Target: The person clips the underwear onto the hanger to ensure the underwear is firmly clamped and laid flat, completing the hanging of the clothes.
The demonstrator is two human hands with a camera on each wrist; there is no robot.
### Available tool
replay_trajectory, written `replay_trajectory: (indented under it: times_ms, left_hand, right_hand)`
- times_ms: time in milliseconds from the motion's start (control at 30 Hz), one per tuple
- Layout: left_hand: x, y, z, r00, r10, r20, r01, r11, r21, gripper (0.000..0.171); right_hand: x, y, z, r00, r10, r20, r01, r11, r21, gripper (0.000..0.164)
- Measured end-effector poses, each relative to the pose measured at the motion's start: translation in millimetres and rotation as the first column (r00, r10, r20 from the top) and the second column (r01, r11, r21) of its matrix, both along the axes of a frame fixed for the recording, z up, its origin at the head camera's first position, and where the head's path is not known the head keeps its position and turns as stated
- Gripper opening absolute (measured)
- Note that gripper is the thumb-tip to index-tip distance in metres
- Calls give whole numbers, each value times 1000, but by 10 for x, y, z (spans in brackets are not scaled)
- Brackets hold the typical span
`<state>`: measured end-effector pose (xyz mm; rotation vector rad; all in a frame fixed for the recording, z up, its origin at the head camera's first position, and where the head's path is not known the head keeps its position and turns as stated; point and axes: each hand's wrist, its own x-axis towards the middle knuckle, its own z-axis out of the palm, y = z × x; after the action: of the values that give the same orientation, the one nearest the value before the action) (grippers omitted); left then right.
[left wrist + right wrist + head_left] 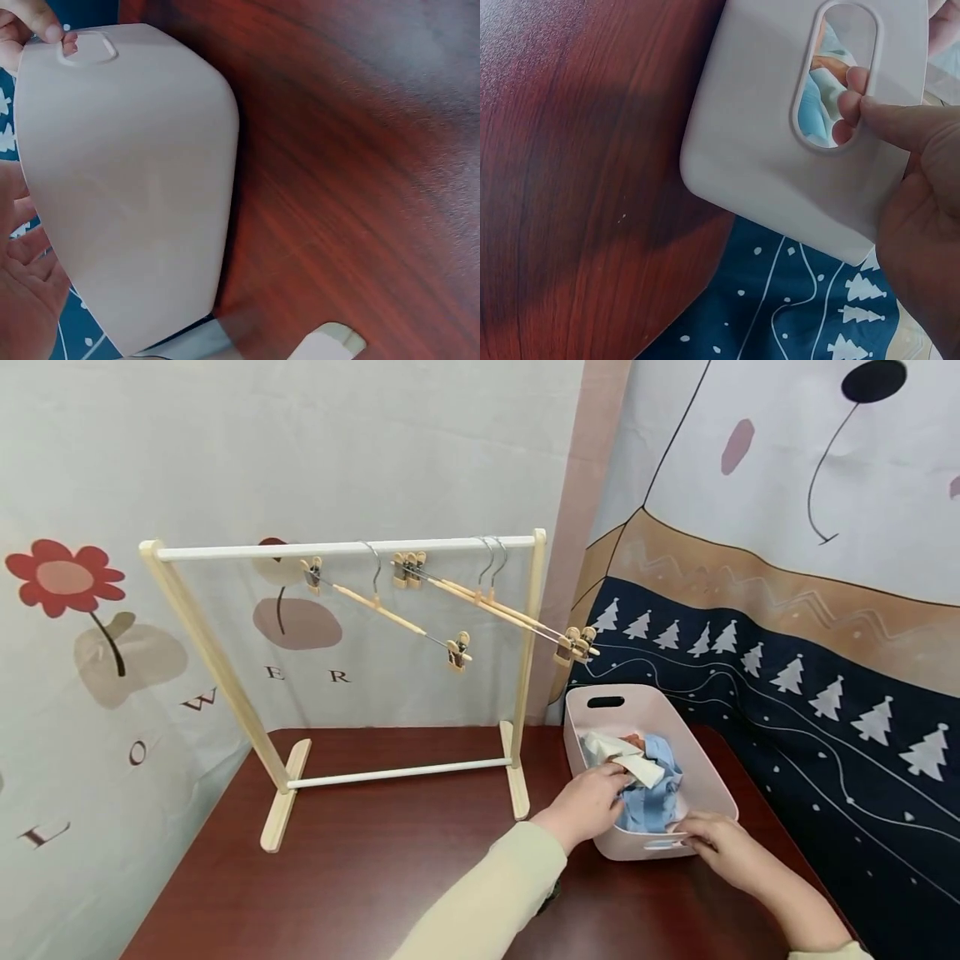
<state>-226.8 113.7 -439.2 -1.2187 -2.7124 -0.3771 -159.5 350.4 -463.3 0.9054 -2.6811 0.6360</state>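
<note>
A pale pink plastic basket point(701, 752) with handle holes holds a heap of cloth pieces: a blue cloth point(651, 806), a white cloth point(642, 768) and a bit of reddish-brown cloth point(635, 741). Over the basket's near left side reaches my left hand point(588, 802), its fingers at the white and blue cloths. In the left wrist view that hand point(26, 262) shows loosely bent, spread fingers, with the tips hidden behind the basket wall. My right hand point(720, 847) grips the basket's near rim, its fingertips showing through the handle hole in the right wrist view.
A wooden rack point(528, 652) with a white top bar point(262, 552) stands left of the basket. One clip hanger point(378, 606) hangs mid-bar; two more hangers point(487, 602) hang together near its right post. Patterned curtains back the dark red table point(390, 860).
</note>
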Motion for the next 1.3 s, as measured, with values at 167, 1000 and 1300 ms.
replay_trajectory:
  times_ms: [167,1000,1300]
  left_hand:
    - [0,136,36,999,28,-36,-33,989,-146,40]
    - [-132,205,-46,997,78,23,-75,992,-102,31]
    - [-156,173,-64,992,79,102,-94,984,153,36]
  right_hand:
    - [4,3,30,1000,-4,16,4,1000,7,29]
    - [27,-46,30,997,-9,73,9,1000,3,29]
    - [24,-43,48,996,-18,85,18,1000,8,28]
